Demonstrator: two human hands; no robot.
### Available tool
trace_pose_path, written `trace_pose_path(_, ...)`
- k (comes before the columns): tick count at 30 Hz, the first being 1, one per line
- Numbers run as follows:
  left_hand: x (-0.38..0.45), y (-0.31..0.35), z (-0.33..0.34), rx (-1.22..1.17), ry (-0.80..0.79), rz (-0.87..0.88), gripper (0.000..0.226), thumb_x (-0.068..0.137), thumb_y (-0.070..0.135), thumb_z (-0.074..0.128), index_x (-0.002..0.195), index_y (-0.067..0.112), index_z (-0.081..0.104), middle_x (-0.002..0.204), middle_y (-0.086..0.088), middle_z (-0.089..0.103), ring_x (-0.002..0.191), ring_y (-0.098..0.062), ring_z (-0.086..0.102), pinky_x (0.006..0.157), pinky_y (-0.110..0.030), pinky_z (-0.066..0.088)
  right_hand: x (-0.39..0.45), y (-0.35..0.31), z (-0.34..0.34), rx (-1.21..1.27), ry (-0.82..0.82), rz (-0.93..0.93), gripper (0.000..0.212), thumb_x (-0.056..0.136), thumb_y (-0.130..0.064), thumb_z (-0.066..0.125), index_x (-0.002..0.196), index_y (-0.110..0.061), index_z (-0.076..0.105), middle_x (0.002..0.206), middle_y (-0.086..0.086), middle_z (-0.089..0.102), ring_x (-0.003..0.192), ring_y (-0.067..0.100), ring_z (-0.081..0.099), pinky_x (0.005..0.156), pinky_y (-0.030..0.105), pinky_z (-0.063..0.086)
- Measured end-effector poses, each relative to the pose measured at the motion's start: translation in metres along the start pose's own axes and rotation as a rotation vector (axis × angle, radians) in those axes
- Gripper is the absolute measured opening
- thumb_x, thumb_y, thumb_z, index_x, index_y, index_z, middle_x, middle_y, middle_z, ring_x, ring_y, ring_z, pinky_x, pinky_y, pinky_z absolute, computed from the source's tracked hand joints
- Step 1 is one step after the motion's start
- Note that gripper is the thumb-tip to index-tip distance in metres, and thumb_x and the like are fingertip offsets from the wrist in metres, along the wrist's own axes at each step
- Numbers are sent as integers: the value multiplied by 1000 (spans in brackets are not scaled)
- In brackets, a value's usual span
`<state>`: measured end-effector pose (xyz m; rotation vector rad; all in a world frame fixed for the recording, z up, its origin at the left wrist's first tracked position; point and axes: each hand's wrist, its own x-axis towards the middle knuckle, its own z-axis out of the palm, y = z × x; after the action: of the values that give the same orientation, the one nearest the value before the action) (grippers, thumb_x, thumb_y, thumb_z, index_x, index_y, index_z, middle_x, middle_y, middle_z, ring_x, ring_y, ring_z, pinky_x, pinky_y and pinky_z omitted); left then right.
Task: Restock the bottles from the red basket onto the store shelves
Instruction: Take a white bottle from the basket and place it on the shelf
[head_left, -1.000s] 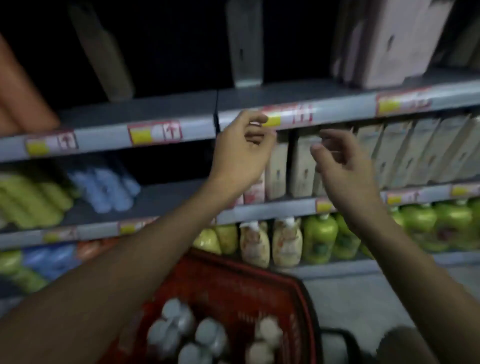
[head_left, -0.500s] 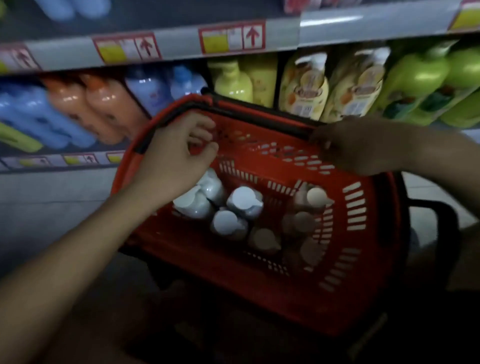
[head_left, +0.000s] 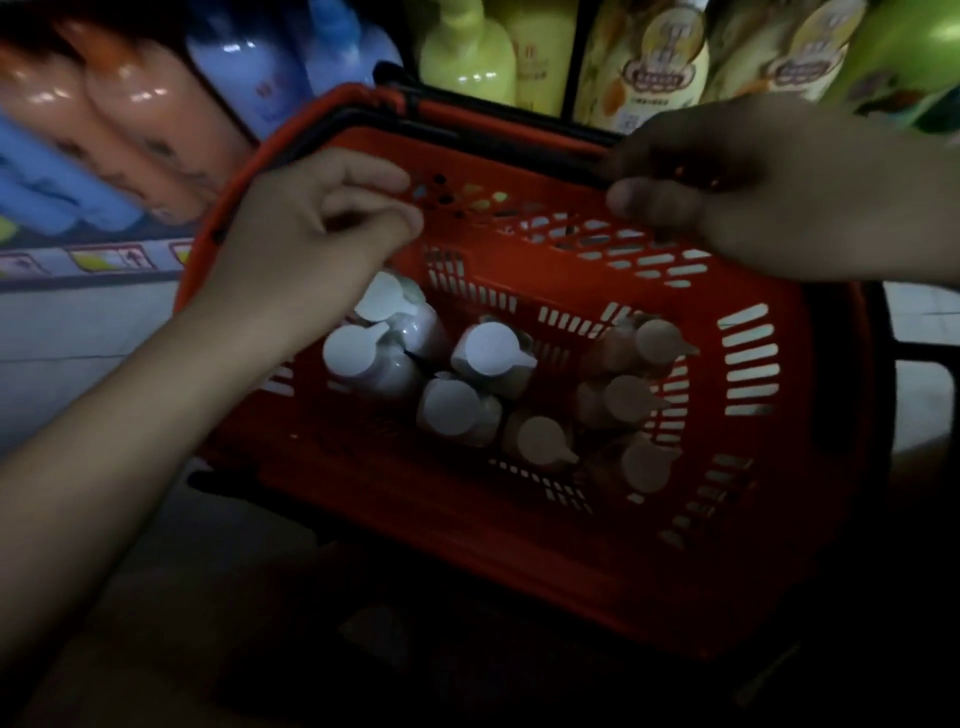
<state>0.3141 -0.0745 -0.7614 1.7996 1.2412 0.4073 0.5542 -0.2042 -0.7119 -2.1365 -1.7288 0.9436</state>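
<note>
I look down into the red basket (head_left: 779, 519), which stands in front of the shelves. My left hand (head_left: 306, 244) hangs over the left part of the basket, just above the white caps. Its fingers (head_left: 363, 179) are curled loosely and the thumb comes near them, but I see nothing between them; the hand grasps no bottle. My right hand (head_left: 769, 192) is at the far rim of the basket, on the right side. It is dark and a little blurred, so I cannot tell whether its fingers grasp the rim or the black handle (head_left: 498, 117) or only lie near them.

The bottles (head_left: 493, 358) stand upright inside the basket, close together. I count about four with white caps on the left and about four with darker, beige caps (head_left: 631, 400) on the right. The white ones touch each other.

Behind the basket, on the low shelf, stand orange bottles (head_left: 135, 114), blue bottles (head_left: 260, 78), yellow-green bottles (head_left: 467, 52) and bottles with a printed label (head_left: 665, 62). Price tags (head_left: 109, 257) run along the shelf edge at the left. The floor under the basket is dark.
</note>
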Motion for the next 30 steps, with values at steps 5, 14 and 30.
trace_pose_path(5, 17, 23, -12, -368, 171, -45, 10, 94, 23, 60, 94, 22, 70, 98, -9, 79, 89, -22, 73, 88, -35, 57, 8, -15, 11, 387, 155, 33, 31, 104, -51, 49, 107, -32, 73, 93, -7, 79, 75, 15, 76, 80, 41, 62)
trace_pose_path(14, 20, 26, 0, -411, 208, -119, 14, 100, 18, 56, 100, 12, 69, 97, -15, 78, 88, -27, 72, 89, -42, 56, 31, 1, 16, 650, 336, 146, 34, 107, -41, 46, 100, -25, 75, 88, -1, 80, 75, 28, 76, 87, 51, 60)
trace_pose_path(30, 20, -10, 58, 707, -505, 252, 77, 80, 36, 80, 148, 30, 43, 145, 4, 52, 131, -18, 48, 105, -25, 40, 55, -11, 42, 322, 161, -141, 23, 106, -26, 48, 100, -25, 71, 88, -8, 73, 77, 1, 67, 65, 17, 49)
